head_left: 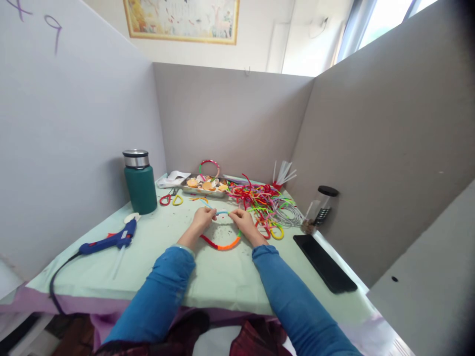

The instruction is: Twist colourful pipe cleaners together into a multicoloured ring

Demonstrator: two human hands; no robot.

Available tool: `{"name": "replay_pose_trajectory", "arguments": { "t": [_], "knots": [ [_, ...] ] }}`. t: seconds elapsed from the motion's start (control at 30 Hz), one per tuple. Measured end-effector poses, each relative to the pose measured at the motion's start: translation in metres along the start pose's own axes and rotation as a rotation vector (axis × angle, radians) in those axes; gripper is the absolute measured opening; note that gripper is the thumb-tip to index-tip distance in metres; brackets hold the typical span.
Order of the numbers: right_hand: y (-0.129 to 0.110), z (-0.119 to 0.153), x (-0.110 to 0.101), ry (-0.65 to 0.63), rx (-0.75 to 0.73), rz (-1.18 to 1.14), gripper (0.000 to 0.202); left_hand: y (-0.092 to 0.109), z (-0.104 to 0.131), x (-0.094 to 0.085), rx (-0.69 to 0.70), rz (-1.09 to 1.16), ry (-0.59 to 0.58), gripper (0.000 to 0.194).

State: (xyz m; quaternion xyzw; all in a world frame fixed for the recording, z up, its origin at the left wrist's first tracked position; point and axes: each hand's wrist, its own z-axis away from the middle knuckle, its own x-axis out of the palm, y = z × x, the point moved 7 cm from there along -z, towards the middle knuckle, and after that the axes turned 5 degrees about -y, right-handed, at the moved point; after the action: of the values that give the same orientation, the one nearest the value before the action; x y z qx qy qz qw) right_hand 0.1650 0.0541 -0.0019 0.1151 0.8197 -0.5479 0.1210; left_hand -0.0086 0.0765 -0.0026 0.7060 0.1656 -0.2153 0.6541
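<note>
Your two hands, left and right, fingers pinching one multicoloured ring above the counter, one green bottle, one blue glue gun left.

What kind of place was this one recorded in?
Probably a partitioned craft workstation, perhaps in a shared workroom: grey panels wall in a cloth-covered table holding a blue glue gun, a heap of colourful fuzzy stems and scissors.
</note>
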Motion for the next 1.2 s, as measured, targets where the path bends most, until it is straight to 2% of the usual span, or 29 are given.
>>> {"name": "replay_pose_trajectory", "arguments": {
  "t": [0.23,0.43,0.67,0.83,0.97,1.2],
  "knots": [
    [0.002,0.000,-0.004,0.041,0.013,0.007,0.022,0.018,0.008,-0.015,0.151,-0.163,0.155,0.041],
    [0.002,0.000,-0.004,0.042,0.027,-0.010,0.023,0.030,0.008,-0.007,0.341,-0.220,0.134,0.017],
    [0.003,0.000,-0.005,0.051,0.016,0.018,0.022,0.031,0.008,-0.004,0.434,-0.319,0.170,0.024],
    [0.002,0.000,-0.004,0.051,0.009,0.014,0.023,0.033,0.013,-0.006,0.444,-0.456,0.225,0.025],
    [0.002,0.000,-0.003,0.035,0.001,-0.007,0.023,0.032,0.014,-0.002,0.416,-0.514,0.199,0.028],
    [0.003,-0.001,-0.003,0.031,0.001,-0.005,0.024,0.032,0.013,0.000,0.423,-0.456,0.155,0.027]
  ]
}}
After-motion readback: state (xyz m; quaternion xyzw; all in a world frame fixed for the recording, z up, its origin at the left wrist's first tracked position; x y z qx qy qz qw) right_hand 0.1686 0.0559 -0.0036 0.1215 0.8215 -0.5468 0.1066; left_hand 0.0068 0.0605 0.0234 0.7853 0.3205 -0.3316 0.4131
